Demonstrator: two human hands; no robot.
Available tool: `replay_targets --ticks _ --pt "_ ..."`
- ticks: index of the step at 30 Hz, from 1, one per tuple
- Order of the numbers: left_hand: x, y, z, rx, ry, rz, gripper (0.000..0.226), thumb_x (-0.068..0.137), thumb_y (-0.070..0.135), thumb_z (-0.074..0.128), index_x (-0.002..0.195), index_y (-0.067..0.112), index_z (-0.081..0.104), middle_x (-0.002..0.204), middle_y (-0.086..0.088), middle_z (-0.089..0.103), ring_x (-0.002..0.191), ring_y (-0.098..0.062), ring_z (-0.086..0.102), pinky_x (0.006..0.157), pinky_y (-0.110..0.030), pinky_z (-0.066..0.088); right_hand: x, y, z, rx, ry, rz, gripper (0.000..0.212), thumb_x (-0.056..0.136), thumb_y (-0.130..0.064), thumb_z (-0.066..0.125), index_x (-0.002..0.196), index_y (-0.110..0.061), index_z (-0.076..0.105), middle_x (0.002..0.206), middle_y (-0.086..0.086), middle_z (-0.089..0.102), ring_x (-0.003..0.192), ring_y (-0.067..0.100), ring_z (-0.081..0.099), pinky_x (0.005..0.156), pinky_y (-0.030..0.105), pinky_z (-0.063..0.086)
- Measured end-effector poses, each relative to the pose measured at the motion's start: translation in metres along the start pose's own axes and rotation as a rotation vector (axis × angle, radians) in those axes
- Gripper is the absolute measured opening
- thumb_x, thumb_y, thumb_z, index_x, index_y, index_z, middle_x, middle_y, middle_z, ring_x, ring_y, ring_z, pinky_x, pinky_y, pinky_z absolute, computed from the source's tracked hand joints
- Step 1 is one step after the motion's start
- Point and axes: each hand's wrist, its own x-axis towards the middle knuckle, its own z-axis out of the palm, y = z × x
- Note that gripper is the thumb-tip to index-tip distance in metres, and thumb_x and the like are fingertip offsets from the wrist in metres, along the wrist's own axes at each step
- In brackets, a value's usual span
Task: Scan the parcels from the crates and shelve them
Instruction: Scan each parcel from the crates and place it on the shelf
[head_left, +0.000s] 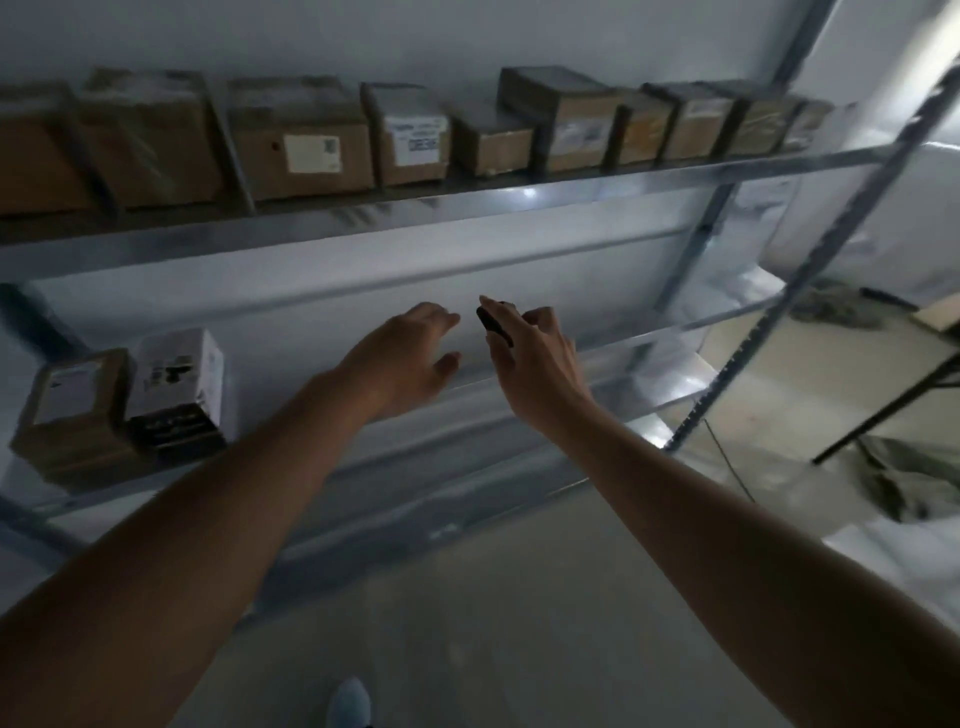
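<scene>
Left hand (410, 353) at frame centre: fingers spread, holding nothing. Right hand (535, 358) beside it: curled round small dark scanner (493, 325). Parcels (124, 400) shelved lower left and across upper row; risk of dropping scanner, or of knocking shelf edge (649, 332), given loose grip.

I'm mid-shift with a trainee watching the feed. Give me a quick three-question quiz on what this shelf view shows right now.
1. True or false: the left hand holds a parcel.
2. Which hand holds the small dark object? A) left B) right C) neither
3. Fill in: the white-labelled parcel on the middle shelf stands to the ___ of the brown parcel.

Key
1. False: its fingers are spread and hold nothing.
2. B: the right hand grips it, probably the scanner, though blur hides detail.
3. Right: the two stand side by side at the shelf's left end, while the top shelf carries a full row of parcels.
</scene>
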Motion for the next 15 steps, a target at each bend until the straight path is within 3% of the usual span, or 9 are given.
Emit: replay_targets --ticks 4,10,15 --pt "0.038 0.083 0.019 -0.004 -0.042 0.154 0.062 0.105 0.034 0.06 0.161 0.014 0.04 0.166 -0.007 0.037 0.149 -0.026 0.042 0.122 -0.044 0.037 -0.032 0.055 -0.068 -0.037 0.08 0.086 0.048 0.113 -0.04 0.043 0.16 -0.049 0.035 0.139 0.013 0.047 0.113 0.041 0.058 0.098 0.054 0.052" --pt "0.103 0.201 0.05 -0.047 -0.101 0.364 0.059 0.104 0.031 0.062 0.156 0.01 0.046 0.159 -0.009 0.046 0.141 -0.027 0.05 0.116 -0.036 0.041 -0.067 0.143 -0.155 -0.122 0.204 0.253 0.048 0.112 -0.041 0.045 0.159 -0.047 0.038 0.14 0.015 0.048 0.113 0.044 0.057 0.095 0.05 0.052" --pt "0.169 0.293 0.084 -0.07 -0.153 0.535 0.059 0.102 0.032 0.064 0.156 0.013 0.046 0.155 -0.01 0.05 0.137 -0.03 0.055 0.113 -0.046 0.046 -0.084 0.221 -0.21 -0.187 0.291 0.412 0.046 0.113 -0.04 0.044 0.158 -0.046 0.04 0.14 0.017 0.048 0.109 0.046 0.058 0.091 0.051 0.051"
